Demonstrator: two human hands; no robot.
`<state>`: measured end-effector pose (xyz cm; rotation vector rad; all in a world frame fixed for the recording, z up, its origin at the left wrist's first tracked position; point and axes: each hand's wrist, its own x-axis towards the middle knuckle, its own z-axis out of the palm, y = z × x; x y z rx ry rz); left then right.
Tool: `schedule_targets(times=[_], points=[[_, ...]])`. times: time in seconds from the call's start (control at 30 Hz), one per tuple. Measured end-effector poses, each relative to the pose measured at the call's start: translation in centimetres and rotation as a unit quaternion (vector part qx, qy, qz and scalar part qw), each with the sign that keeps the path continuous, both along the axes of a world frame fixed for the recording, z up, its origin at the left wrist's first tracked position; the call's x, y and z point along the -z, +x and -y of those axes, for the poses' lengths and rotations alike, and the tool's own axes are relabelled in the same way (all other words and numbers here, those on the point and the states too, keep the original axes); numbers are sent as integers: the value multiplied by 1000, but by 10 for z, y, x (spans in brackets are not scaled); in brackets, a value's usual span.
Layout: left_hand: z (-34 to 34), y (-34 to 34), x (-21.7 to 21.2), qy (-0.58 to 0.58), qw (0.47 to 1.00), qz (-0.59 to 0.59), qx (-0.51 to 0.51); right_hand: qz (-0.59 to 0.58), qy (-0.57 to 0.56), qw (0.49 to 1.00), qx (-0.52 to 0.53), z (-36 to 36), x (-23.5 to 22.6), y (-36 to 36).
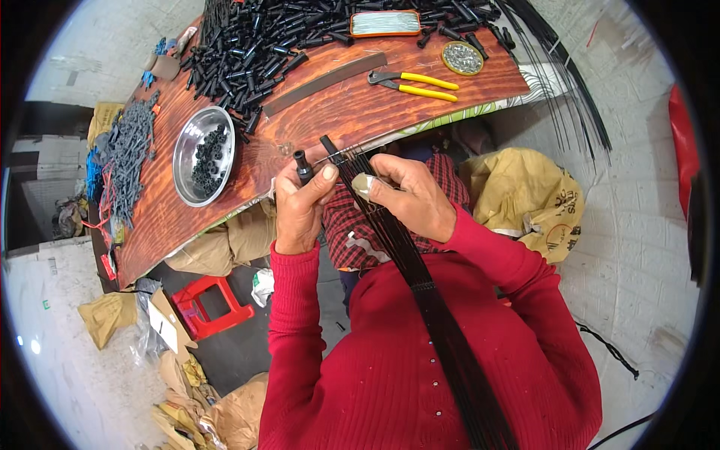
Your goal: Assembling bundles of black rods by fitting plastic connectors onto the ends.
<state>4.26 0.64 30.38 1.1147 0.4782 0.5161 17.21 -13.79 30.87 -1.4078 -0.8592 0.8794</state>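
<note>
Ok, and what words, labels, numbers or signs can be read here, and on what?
Crumpled tan sack, at right: bold dark characters and a round mark; print located only, not copied.
Yellow-tan bag, upper left: any marks too small to read.
Small green mark at far left: too small to read.
Short black plastic tube in the left hand: no lettering discernible.

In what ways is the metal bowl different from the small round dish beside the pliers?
The metal bowl is larger than the round dish. The bowl is silvery, while the dish has a yellow rim. The bowl holds black pieces; the dish holds silvery pieces. Both stand on the wooden table.
</note>
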Motion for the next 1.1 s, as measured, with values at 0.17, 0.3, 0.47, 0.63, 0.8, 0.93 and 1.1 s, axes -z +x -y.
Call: schedule_targets(times=[0.17, 0.3, 0.47, 0.63, 0.8, 0.93, 1.1], points=[[0, -1, 1, -10, 999, 31, 4, -46, 10, 999, -28, -2, 11, 2], [6, -1, 1, -15, 999, 47, 12, -82, 24, 994, -73, -1, 5, 6], [6, -4, 3, -7, 999, 34, 23, -131, 39, 988, -76, 0, 16, 2], [6, -5, -8, -6, 1000, -14, 19, -188, 22, 975, -118, 3, 15, 5], [8, -4, -14, 21, 999, -29, 2, -190, 41, 974, -112, 1, 14, 4], [1, -8, -10, 21, 999, -17, 21, -206, 57, 973, -90, 0, 10, 1], [6, -2, -14, 12, 1000, 5, 20, -223, 74, 965, -120, 1, 11, 1]])
